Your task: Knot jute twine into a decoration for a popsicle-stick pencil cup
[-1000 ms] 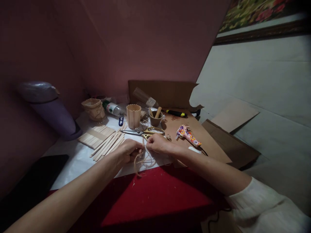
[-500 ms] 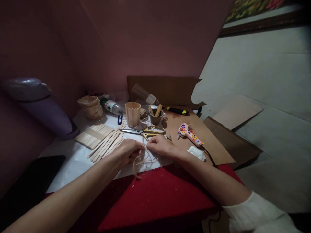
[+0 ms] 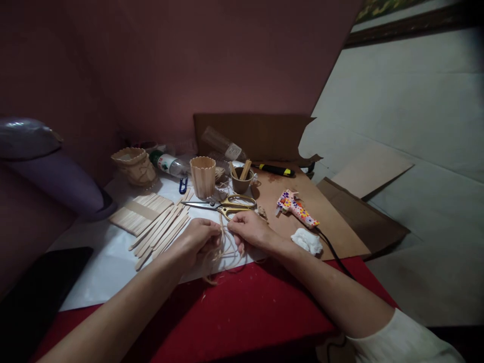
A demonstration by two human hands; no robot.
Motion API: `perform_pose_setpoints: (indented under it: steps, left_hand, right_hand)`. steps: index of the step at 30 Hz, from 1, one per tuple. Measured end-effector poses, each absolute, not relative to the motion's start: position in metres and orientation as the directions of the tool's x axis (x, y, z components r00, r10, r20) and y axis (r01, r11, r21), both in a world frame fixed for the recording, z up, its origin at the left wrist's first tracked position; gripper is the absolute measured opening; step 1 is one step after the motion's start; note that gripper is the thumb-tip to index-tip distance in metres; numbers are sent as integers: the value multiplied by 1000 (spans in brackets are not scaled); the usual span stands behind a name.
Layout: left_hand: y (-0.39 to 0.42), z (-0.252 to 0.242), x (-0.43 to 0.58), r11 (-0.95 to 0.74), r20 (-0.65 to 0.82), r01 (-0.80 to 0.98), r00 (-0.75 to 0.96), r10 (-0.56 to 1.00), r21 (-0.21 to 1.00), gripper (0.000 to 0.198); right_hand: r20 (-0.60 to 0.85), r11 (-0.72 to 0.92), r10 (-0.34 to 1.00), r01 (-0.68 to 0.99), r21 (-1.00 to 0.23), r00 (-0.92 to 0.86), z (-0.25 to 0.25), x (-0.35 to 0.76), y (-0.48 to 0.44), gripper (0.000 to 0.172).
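My left hand [image 3: 202,237] is closed on strands of twine [image 3: 223,247] near the front of the white sheet. Just to its right, my right hand [image 3: 247,229] pinches the same twine, the fingertips of both hands a small gap apart. Loose ends dangle below toward the red cloth. Right behind the hands lie gold-handled scissors [image 3: 223,205], blades pointing left. Flat wooden craft sticks [image 3: 162,232] are spread left of my left hand, beside a banded bundle of sticks [image 3: 141,213]. A cup made of craft sticks [image 3: 203,177] stands behind the scissors.
A flowered glue gun [image 3: 297,207] and a crumpled white wad [image 3: 307,242] lie on cardboard [image 3: 340,237] at right. Farther back are a brown pot with sticks [image 3: 242,181], a yellow-black cutter [image 3: 276,170], plastic bottles [image 3: 170,164] and a decorated stick cup [image 3: 135,166]. Red cloth [image 3: 234,312] covers the front.
The view has shifted slightly. The right fingers have moved a little lower and curl more around the twine, while the left hand stays closed on it.
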State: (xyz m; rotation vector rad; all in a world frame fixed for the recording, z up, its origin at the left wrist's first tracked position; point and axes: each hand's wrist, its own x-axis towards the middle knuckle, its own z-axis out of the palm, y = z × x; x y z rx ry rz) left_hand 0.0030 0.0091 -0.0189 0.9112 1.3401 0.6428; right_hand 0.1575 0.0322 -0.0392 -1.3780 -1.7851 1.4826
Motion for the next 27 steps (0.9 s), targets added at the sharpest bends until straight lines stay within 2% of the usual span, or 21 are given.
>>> perform_pose_setpoints:
  steps: [6,14,17,23,27]
  left_hand:
    - [9,-21,5,499,-509,110,90,856,859,15]
    - [3,-9,12,530,-534,118,6,845,840,25]
    - [4,-9,12,524,-529,117,6,849,843,25]
    - [7,-17,9,493,-501,108,55,864,863,22]
    - [7,-22,8,477,-486,115,66,871,871,21]
  right_hand:
    - [-108,97,928,508,-856,-358,-39,155,33,18]
    - [-57,130,935,488,-863,-350,-46,155,31,19]
    - [-87,82,937,454,-887,-339,-44,156,31,19]
    - [-307,-190,865,307,-932,-397,-31,156,29,18]
    - [-284,-169,863,292,-941,-418,-28,156,28,17]
